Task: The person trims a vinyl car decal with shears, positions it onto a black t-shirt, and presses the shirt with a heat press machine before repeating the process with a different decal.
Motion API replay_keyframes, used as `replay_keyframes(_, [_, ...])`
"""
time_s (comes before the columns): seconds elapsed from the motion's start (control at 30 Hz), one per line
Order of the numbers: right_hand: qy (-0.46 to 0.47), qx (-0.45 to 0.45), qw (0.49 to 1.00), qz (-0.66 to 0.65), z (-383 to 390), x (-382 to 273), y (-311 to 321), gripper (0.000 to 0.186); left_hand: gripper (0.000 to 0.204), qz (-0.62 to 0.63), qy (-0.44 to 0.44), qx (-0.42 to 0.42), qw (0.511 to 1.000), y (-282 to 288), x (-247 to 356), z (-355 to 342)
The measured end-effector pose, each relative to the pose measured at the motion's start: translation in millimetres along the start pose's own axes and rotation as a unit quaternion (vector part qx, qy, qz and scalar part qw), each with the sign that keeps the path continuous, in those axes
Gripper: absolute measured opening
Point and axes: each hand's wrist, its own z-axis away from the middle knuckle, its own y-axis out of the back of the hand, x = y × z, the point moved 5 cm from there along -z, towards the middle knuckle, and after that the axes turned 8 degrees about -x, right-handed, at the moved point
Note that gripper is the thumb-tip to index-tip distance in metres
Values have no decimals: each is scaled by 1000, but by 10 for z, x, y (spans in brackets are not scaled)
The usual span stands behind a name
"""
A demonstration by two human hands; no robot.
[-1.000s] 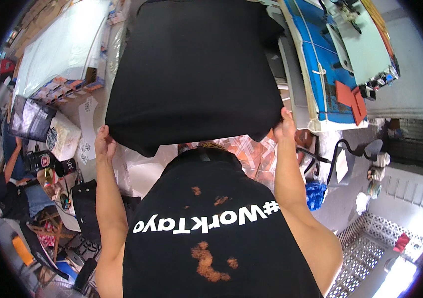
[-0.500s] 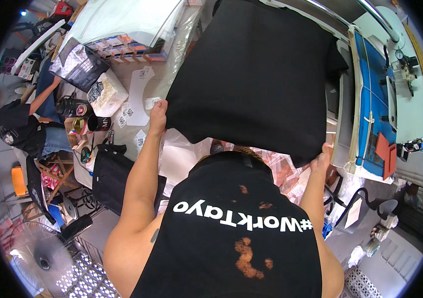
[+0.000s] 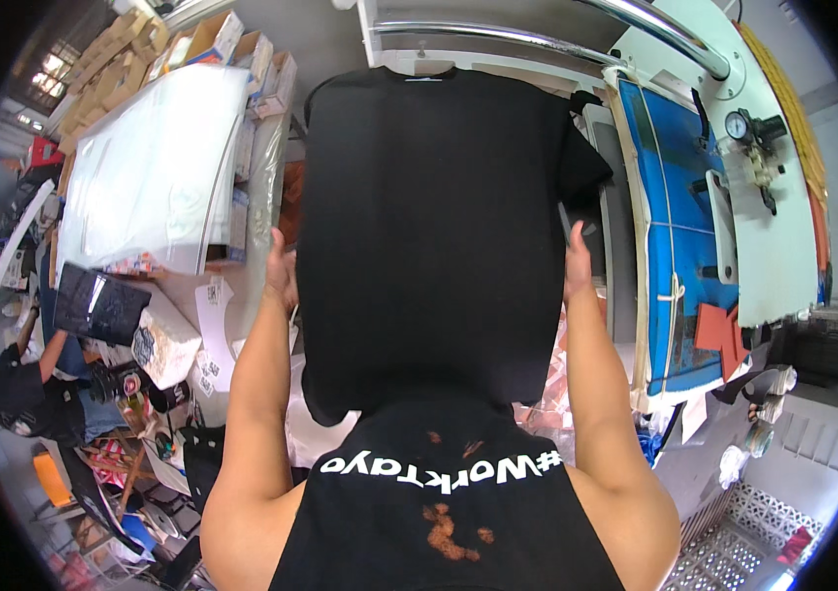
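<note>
A black T-shirt (image 3: 429, 227) lies spread face-up in front of me, its collar at the far end and its hem near my chest. My left hand (image 3: 283, 274) is at its left side, thumb stretched up and apart from the cloth. At the opposite side, my right hand (image 3: 578, 264) rests near the edge, thumb likewise raised. The shirt's edges partly hide the fingers of both hands. Neither thumb pinches the fabric. The shirt covers most of the surface under it.
To the right stands a machine with a blue panel (image 3: 680, 246), a pressure gauge (image 3: 737, 124) and a metal bar (image 3: 655, 32). Clear plastic sheets (image 3: 153, 167) and cardboard boxes (image 3: 214, 39) are stacked left. Farther left, another person (image 3: 40, 399) holds a dark package (image 3: 99, 303).
The black T-shirt has gone from slanted and held at its near corners to lying straight. Both hands have moved forward along its sides, away from the hem. My view has turned left.
</note>
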Motion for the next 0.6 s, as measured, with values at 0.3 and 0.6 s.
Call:
replay_keyframes(0.3, [310, -29, 936, -167, -1137, -927, 520, 45, 80, 34, -274, -4, 961, 975, 1673, -778])
replay_keyframes(0.6, [173, 339, 872, 308, -1240, -841, 934, 39, 50, -80, -195, 179, 961, 547, 1495, -810])
